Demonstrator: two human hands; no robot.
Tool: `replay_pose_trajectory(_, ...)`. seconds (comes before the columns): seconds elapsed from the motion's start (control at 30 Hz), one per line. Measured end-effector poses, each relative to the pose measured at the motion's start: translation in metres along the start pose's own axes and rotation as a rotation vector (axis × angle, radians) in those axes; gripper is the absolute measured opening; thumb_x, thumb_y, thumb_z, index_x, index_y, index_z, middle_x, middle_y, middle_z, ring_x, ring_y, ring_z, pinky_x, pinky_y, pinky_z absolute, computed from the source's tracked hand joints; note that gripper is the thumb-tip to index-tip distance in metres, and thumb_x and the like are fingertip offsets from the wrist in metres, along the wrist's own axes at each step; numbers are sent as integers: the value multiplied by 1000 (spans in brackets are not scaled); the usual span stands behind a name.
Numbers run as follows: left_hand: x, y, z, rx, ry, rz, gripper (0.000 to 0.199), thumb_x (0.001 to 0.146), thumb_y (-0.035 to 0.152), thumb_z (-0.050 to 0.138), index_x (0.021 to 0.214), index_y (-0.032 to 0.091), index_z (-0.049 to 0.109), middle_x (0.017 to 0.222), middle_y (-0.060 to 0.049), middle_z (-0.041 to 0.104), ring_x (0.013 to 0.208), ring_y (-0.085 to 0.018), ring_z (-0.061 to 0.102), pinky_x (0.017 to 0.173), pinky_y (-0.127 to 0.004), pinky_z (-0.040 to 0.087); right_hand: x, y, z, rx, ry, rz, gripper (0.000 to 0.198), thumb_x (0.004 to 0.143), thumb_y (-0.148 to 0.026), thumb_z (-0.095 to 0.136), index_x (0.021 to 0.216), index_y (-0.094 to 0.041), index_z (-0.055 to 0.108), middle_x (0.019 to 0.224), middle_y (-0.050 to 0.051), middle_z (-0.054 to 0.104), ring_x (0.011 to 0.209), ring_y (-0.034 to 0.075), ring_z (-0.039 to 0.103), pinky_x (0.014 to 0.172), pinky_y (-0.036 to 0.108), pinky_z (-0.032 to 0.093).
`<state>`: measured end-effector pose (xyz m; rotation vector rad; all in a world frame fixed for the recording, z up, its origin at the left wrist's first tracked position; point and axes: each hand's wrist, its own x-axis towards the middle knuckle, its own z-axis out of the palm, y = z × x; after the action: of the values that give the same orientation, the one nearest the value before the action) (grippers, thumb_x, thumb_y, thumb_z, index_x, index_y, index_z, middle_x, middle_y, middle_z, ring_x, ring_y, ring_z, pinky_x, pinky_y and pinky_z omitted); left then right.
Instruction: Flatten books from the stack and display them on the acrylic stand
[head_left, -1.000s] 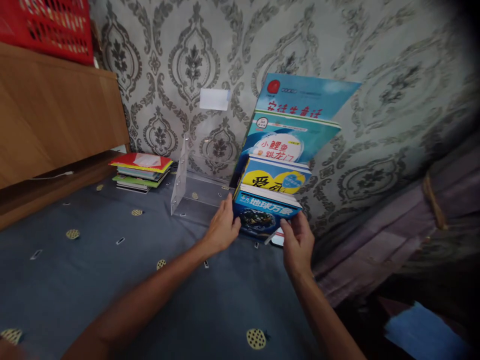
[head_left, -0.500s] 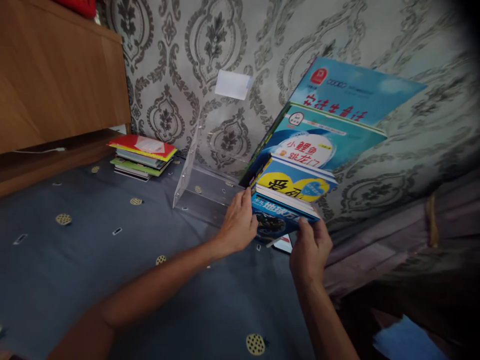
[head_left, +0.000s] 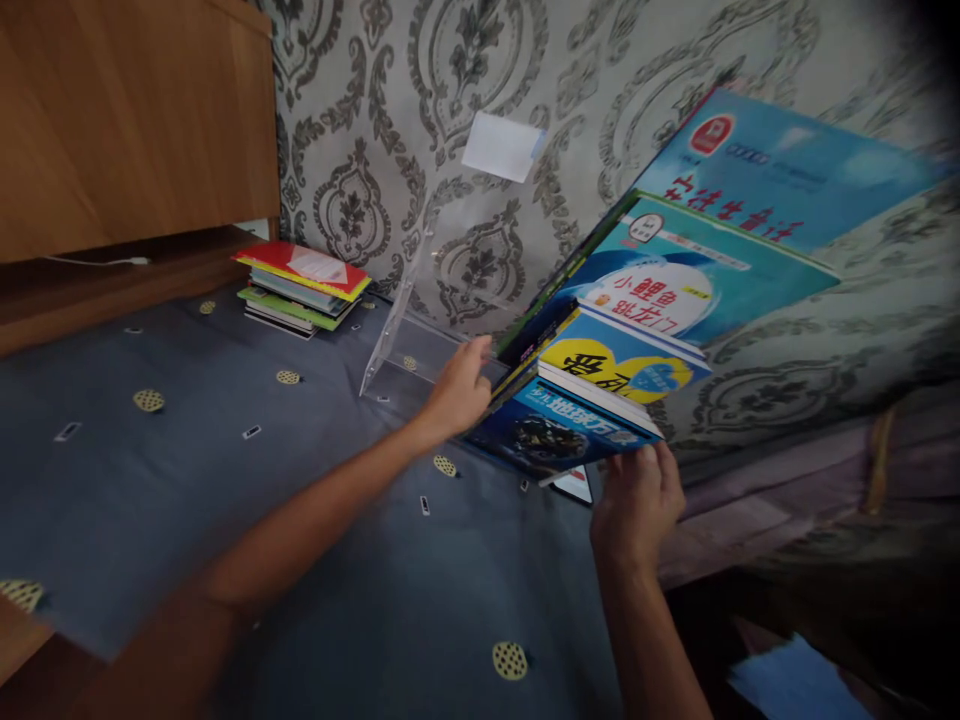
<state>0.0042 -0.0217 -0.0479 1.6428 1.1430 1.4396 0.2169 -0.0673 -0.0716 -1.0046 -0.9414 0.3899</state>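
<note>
Right of centre: four leaning books (head_left: 637, 330), fanned against the wall. Left hand (head_left: 459, 385) grips the front blue book (head_left: 559, 432) at its left edge; right hand (head_left: 636, 500) grips its lower right corner. One clear stand (head_left: 409, 345) behind; one book stack (head_left: 300, 285) upper left.

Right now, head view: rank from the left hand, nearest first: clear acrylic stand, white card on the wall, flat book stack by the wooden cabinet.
1. clear acrylic stand: just left of the left hand, on the blue cloth.
2. white card: above the hand, on the wallpaper.
3. flat book stack: far left, beside the wooden cabinet.
</note>
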Motion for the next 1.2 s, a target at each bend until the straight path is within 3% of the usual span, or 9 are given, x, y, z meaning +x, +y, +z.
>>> replay_pose_trajectory(0.1, 11, -1, -22, -174, 44, -127, 54, 77, -4, 40, 126, 9, 58, 121, -14, 67, 103, -20, 69, 97, -40, 56, -10, 9, -6, -27, 15, 31, 42, 82, -49, 66, 112, -19, 68, 111, 5, 72, 118, 25, 65, 110, 54, 45)
replay_pose_trajectory(0.17, 13, 0, -30, -237, 10, -161, 45, 78, -3, 38, 112, 12, 63, 106, -10, 71, 88, -16, 70, 86, -34, 58, -21, 14, -11, -96, 5, 56, 48, 85, -51, 64, 121, -20, 66, 118, 7, 71, 122, 27, 64, 110, 56, 45)
replay_pose_trajectory(0.3, 10, -2, -33, -150, -81, -139, 30, 78, -1, 39, 88, 13, 64, 78, -3, 69, 69, -12, 66, 76, -28, 57, -43, 23, -20, -272, -41, 52, 56, 90, -54, 60, 132, -18, 61, 136, 14, 64, 131, 32, 59, 111, 56, 44)
replay_pose_trajectory(0.47, 5, -6, -33, 210, -125, 11, 29, 81, 2, 43, 89, 16, 68, 82, -3, 73, 75, -14, 66, 81, -30, 55, -61, 33, -30, -349, -95, 50, 61, 90, -56, 59, 136, -16, 58, 141, 17, 61, 134, 32, 56, 114, 56, 41)
replay_pose_trajectory(0.63, 4, -7, -36, 437, -150, 48, 32, 85, 3, 44, 96, 17, 71, 90, -5, 76, 89, -20, 70, 89, -35, 54, -77, 38, -31, -439, -166, 45, 68, 89, -57, 57, 144, -17, 51, 151, 19, 52, 138, 31, 52, 113, 51, 43)
replay_pose_trajectory(0.93, -6, -13, -26, 657, -212, 70, 34, 90, 6, 45, 106, 19, 72, 108, -8, 76, 104, -24, 68, 96, -37, 52, -79, 54, -36, -506, -252, 26, 78, 88, -58, 55, 152, -17, 40, 156, 20, 46, 134, 36, 53, 108, 58, 44)
replay_pose_trajectory(1.2, -16, -21, -15, 790, -193, 120, 33, 88, 3, 46, 101, 18, 73, 105, -8, 76, 103, -23, 66, 97, -36, 51, -80, 69, -32, -505, -231, -163, 71, 94, -51, 47, 153, -14, 39, 153, 21, 47, 143, 35, 44, 118, 58, 33)
